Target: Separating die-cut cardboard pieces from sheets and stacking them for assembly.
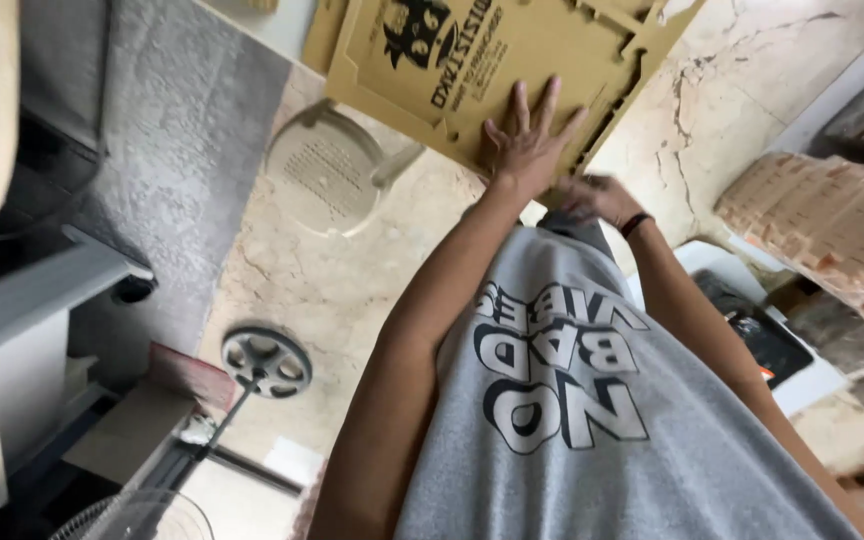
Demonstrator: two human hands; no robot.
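head view, looking down along my grey printed shirt (572,400) at the pale stone floor (332,290). far left there's a white shelf unit (12,330), and below it a fan on a round base (266,361) with its pole running toward the lower left. a beige plastic stool (324,180) lies on the floor further up. next comes the flat brown cardboard sheet (452,60), die-cut and printed in black, lying on the floor at the top. my left hand (527,140) rests flat on it near its lower edge, fingers spread wide. just to the right, my right hand (592,197) sits at the cardboard's edge, fingers curled; i cannot tell whether it pinches anything. a dark band circles that wrist. far right, a stack of pinkish cardboard pieces (832,220).
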